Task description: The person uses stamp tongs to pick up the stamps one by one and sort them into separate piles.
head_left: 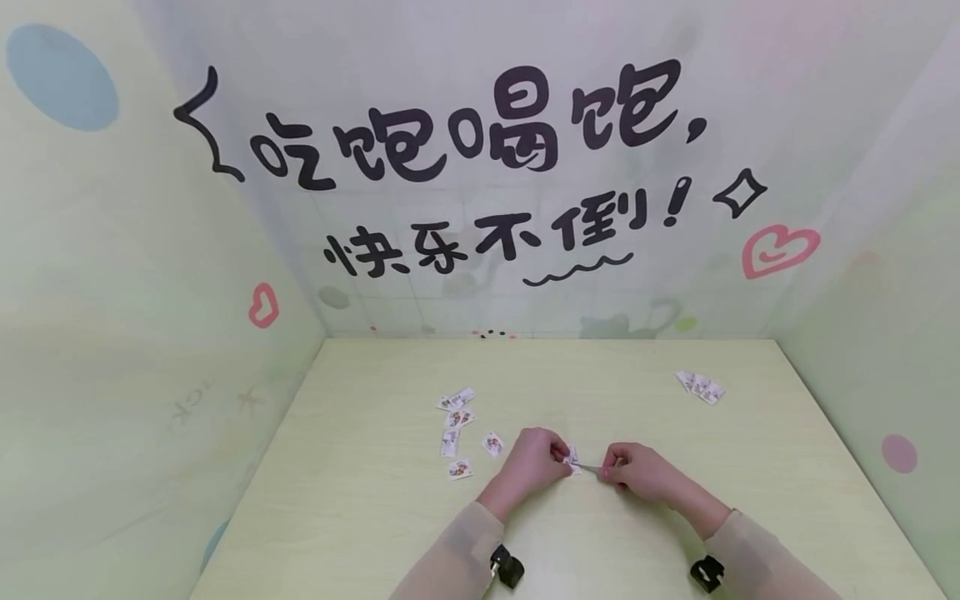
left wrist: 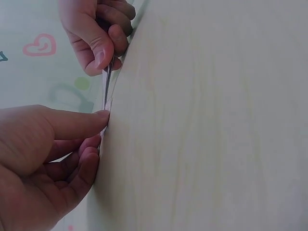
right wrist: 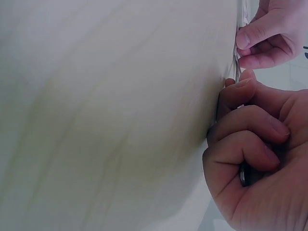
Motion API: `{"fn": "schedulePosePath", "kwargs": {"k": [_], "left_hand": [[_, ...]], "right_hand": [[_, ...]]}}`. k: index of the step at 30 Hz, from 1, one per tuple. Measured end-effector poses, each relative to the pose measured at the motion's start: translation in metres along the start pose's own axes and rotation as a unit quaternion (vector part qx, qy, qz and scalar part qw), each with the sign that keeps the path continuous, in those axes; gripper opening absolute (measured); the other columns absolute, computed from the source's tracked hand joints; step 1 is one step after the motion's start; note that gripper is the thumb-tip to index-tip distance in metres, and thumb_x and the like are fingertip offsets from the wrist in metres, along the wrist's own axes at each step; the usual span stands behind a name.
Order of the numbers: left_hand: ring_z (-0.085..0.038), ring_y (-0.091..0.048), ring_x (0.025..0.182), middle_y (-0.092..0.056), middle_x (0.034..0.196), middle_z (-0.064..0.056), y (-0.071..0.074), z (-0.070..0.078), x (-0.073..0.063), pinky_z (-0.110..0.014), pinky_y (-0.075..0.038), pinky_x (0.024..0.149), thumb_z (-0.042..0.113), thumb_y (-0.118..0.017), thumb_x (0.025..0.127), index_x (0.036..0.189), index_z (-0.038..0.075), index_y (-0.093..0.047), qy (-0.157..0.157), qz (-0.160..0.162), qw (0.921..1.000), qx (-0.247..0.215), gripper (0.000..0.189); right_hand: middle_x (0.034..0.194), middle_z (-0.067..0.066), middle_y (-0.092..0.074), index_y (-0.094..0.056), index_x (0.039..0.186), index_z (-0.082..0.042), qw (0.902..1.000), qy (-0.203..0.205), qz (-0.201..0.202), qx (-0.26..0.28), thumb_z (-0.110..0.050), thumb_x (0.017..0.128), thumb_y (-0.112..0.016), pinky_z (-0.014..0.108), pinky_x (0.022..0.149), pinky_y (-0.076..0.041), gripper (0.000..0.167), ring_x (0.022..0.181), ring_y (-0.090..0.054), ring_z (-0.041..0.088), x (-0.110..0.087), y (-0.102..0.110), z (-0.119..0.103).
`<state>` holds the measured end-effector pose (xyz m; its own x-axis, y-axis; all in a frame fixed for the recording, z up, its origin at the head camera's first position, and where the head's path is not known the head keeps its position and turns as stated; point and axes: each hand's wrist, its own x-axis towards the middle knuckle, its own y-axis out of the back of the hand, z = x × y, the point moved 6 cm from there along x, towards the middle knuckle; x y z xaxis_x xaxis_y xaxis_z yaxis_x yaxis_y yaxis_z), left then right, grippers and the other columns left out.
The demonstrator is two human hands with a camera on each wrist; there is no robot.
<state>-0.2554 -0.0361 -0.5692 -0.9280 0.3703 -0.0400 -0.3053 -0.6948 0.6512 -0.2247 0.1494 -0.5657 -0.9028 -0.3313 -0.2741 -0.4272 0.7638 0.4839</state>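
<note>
My left hand [head_left: 534, 460] pinches a small white printed card [head_left: 573, 455] low over the table, thumb on the near side and fingers curled. From the right, my right hand [head_left: 637, 472] grips a slim pointed metal tool [left wrist: 108, 82] between thumb and curled fingers. The tool's tip reaches the card beside my left thumb [left wrist: 102, 115]. Most of the tool's grip end is hidden in the right hand. In the right wrist view, the right hand's fingers [right wrist: 248, 126] are bent inward and a dark ring shows on one.
Several small printed cards [head_left: 460, 469] lie loosely left of my hands on the pale wooden table [head_left: 360, 517]. A short overlapping row of similar cards [head_left: 701, 387] lies at the back right. Walls with lettering [head_left: 480, 242] enclose the table's back and sides.
</note>
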Motion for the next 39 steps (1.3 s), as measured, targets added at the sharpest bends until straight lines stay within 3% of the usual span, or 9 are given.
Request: {"fn": "schedulePosePath", "kwargs": {"k": [10,17,23,29,39], "left_hand": [[-0.002,-0.059,0.075,-0.07,0.084,0.004,0.01,0.0,-0.012,-0.02,-0.054,0.074,0.003,-0.089,0.083,0.103,0.001,-0.079,-0.015,-0.014,0.9998,0.0,0.022],[-0.004,-0.062,0.081,-0.072,0.09,0.007,0.042,-0.012,-0.031,-0.024,-0.056,0.076,0.006,-0.083,0.091,0.109,0.001,-0.08,-0.026,0.017,0.9992,-0.026,0.019],[-0.007,-0.065,0.083,-0.074,0.093,0.002,0.078,-0.04,-0.051,-0.027,-0.058,0.077,0.005,-0.082,0.093,0.109,0.001,-0.08,-0.025,0.057,0.9978,-0.023,0.016],[-0.01,-0.066,0.083,-0.073,0.091,0.003,0.109,-0.074,-0.07,-0.027,-0.058,0.075,0.005,-0.082,0.093,0.108,0.002,-0.08,0.006,0.094,0.9953,-0.024,0.015],[-0.012,-0.066,0.084,-0.073,0.091,0.002,0.141,-0.11,-0.079,-0.031,-0.059,0.078,0.003,-0.082,0.09,0.107,0.004,-0.08,0.051,0.15,0.9873,-0.008,0.016]], "right_hand": [[0.07,0.003,-0.061,-0.065,0.089,-0.009,1.0,-0.003,0.009,-0.002,-0.018,0.101,-0.075,0.03,0.062,-0.037,0.017,0.066,-0.047,0.019,-0.001,-0.001,0.001],[0.071,0.005,-0.063,-0.064,0.089,-0.008,0.9999,0.0,0.002,0.015,-0.017,0.101,-0.074,0.028,0.061,-0.037,0.018,0.065,-0.046,0.018,-0.005,0.0,0.005],[0.073,0.004,-0.065,-0.064,0.089,-0.006,0.9997,0.005,-0.002,0.026,-0.018,0.101,-0.074,0.028,0.063,-0.037,0.02,0.067,-0.047,0.018,-0.006,0.001,0.005],[0.073,0.005,-0.067,-0.064,0.09,-0.006,0.9996,0.005,0.002,0.028,-0.019,0.101,-0.074,0.029,0.063,-0.037,0.021,0.068,-0.047,0.019,-0.007,0.003,0.007],[0.075,0.004,-0.067,-0.066,0.089,-0.008,0.999,-0.005,0.045,-0.001,-0.019,0.101,-0.075,0.028,0.06,-0.036,0.018,0.066,-0.046,0.018,-0.011,0.013,0.005]]}}
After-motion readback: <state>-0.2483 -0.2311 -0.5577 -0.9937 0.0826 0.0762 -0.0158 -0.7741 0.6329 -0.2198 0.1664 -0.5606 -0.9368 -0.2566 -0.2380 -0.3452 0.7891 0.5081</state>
